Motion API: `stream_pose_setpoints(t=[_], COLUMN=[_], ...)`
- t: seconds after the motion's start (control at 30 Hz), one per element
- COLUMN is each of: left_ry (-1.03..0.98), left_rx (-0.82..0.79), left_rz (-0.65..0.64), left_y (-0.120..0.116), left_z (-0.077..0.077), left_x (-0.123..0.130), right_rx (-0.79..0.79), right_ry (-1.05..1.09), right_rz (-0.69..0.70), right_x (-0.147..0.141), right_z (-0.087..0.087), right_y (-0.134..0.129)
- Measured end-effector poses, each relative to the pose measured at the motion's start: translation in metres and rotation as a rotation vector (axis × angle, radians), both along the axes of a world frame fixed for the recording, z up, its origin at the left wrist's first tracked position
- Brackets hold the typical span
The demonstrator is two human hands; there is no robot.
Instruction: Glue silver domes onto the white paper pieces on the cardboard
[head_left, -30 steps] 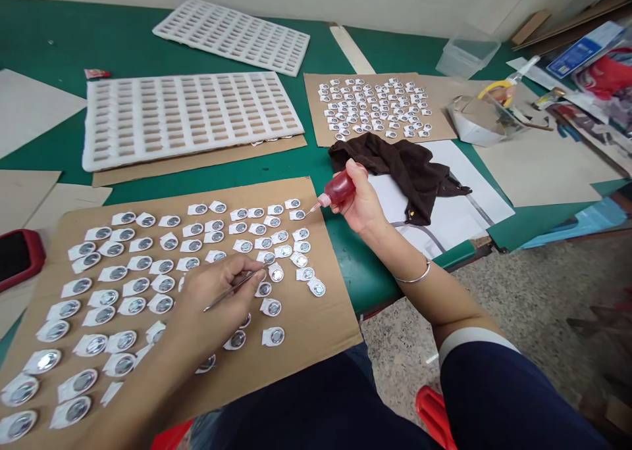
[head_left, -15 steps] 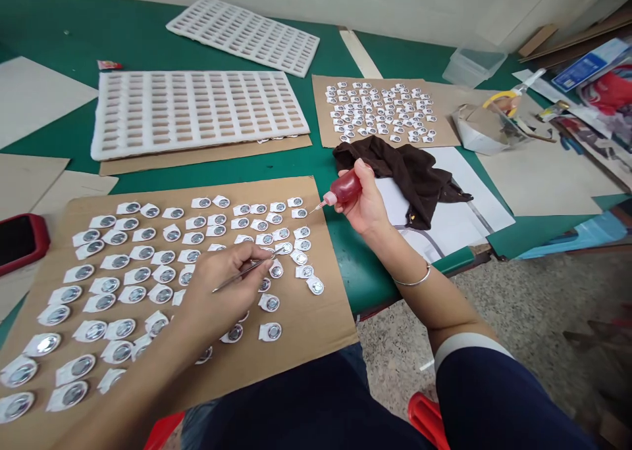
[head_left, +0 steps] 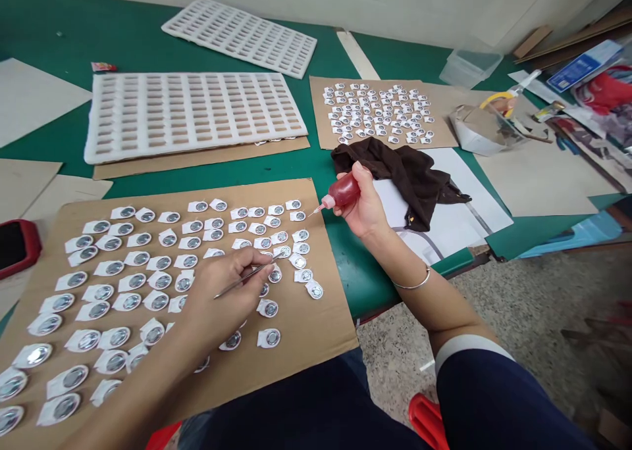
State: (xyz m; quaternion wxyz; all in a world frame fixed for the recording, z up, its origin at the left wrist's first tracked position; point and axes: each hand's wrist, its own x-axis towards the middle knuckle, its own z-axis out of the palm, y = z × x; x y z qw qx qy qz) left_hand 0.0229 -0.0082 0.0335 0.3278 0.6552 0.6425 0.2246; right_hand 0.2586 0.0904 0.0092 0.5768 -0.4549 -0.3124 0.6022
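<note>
My left hand (head_left: pixel 224 295) pinches slim metal tweezers (head_left: pixel 240 280), their tip at one of the small round silver pieces with white tabs (head_left: pixel 281 252). Rows of these pieces lie on a brown cardboard sheet (head_left: pixel 316 341) in front of me; my left hand and forearm hide some of them. Wrapped in my right hand (head_left: pixel 366 210) is a small squeeze bottle (head_left: pixel 344 189) of dark red liquid. Its pink cap and thin needle tip point left, over the sheet's right edge, apart from the pieces.
Behind the sheet sits a white slotted foam tray (head_left: pixel 197 111), with another foam tray (head_left: pixel 241 37) farther back. A second cardboard sheet (head_left: pixel 320 118) carries many similar pieces. Dark brown cloth (head_left: pixel 412 180) lies beyond my right hand. A phone (head_left: pixel 17 247) is at far left.
The view has shifted slightly, so the sheet and its pieces sit a little lower and farther left. Both hands keep their grip and nearly the same pose.
</note>
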Motion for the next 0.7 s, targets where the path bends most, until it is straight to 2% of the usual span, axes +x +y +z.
stream_pose_setpoints(t=[0.4, 0.7], left_ry=[0.061, 0.103], left_rx=[0.058, 0.152], left_rz=[-0.062, -0.286], left_y=[-0.0022, 0.0035], left_z=[-0.0053, -0.0005], left_x=[-0.003, -0.0006], right_rx=[0.042, 0.027], right_ry=[-0.089, -0.106], right_rz=[0.036, 0.02], right_x=[0.0016, -0.0003], right_z=[-0.0036, -0.0018], right_y=[0.001, -0.0013])
